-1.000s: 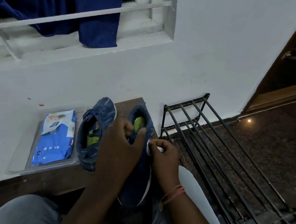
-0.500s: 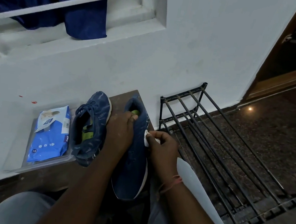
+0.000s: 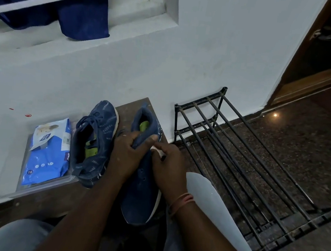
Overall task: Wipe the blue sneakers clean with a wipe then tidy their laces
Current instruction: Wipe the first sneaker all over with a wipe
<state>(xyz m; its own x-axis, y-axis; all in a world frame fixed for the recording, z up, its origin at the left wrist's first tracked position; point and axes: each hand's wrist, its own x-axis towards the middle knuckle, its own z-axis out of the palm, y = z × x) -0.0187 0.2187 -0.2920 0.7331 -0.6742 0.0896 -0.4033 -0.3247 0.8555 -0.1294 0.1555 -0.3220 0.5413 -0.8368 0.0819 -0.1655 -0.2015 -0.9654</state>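
left hand (image 3: 126, 154) grips blue sneaker (image 3: 143, 192); right hand (image 3: 169, 166) pinches wipe (image 3: 156, 151) against it.

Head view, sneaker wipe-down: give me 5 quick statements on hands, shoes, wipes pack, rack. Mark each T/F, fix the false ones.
1. The left hand grips the held sneaker near its opening. True.
2. The right hand is open and holds nothing. False: it pinches a white wipe against the shoe's side.
3. The second sneaker sits on the bench, between the wipes pack and the held shoe. True.
4. The wipes pack lies on the metal rack. False: it lies in a clear tray on the bench, left of the shoes.
5. The metal rack holds a pair of shoes. False: nothing rests on its bars.
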